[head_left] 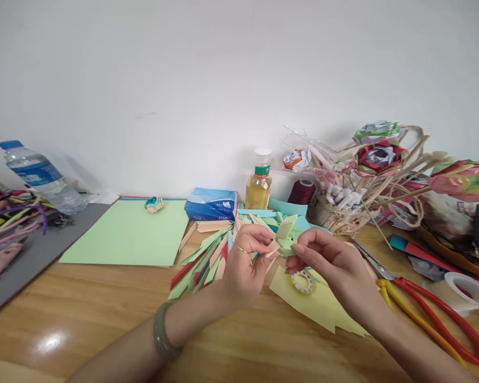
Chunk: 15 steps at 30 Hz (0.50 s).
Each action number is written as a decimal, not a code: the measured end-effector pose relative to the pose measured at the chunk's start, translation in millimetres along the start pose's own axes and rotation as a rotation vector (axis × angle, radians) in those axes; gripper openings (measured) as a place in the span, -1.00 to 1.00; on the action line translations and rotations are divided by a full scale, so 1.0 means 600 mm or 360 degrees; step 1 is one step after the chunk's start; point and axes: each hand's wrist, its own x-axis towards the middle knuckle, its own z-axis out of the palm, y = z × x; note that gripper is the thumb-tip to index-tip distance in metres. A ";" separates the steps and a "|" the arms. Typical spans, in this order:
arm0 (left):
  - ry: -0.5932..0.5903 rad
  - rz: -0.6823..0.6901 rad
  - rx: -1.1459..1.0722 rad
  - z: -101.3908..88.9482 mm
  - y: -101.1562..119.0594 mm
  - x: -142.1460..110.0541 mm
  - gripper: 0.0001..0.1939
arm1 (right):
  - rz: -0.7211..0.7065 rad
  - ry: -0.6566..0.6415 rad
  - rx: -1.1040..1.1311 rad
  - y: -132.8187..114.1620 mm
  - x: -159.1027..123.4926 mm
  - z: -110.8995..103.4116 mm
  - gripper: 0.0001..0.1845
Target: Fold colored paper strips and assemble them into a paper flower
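Pinching a small folded peach paper strip (273,248) between thumb and fingers of the left hand (245,263), wearing a gold ring (241,249) and a green bangle (160,331) on that side. Holding the curled fingertips of the right hand (325,260) close against a folded pale green paper piece (285,230), poised between both hands; gripping or merely touching, impossible to tell. Apparently adjusting or fitting the folded pieces together, raised above the bench (104,308). Probably calling next for a steady pinch on the left and light, precise fingertip work on the right, without crushing the creases.

Working, beneath and beyond the left hand, over a loose fan of coloured paper strips (213,263). Hovering, on the right hand's side, near a ring-shaped tape roll (311,283) lying on yellow paper (303,302). Facing, beyond both hands, a blue tissue pack (211,205), a bottle of yellow liquid (258,194) and a dark red thread spool (302,192). Having, to the right of the right hand, scissors (403,283) with red and yellow handles, plus a basket (335,223) of paper flowers (381,156) farther beyond. Having, well left of the left hand, a light green sheet (127,234) bearing a small paper rosette (154,204), then, farther out, a tilted water bottle (40,173).
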 end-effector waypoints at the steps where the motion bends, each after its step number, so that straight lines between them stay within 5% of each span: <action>1: 0.0012 0.0005 0.0024 0.000 0.001 0.001 -0.82 | -0.0002 -0.0002 -0.0003 0.001 0.000 0.000 -0.74; 15: 0.0022 -0.0088 0.0113 0.000 0.005 0.003 -0.86 | -0.0080 0.0017 -0.0118 0.008 0.006 -0.004 -0.74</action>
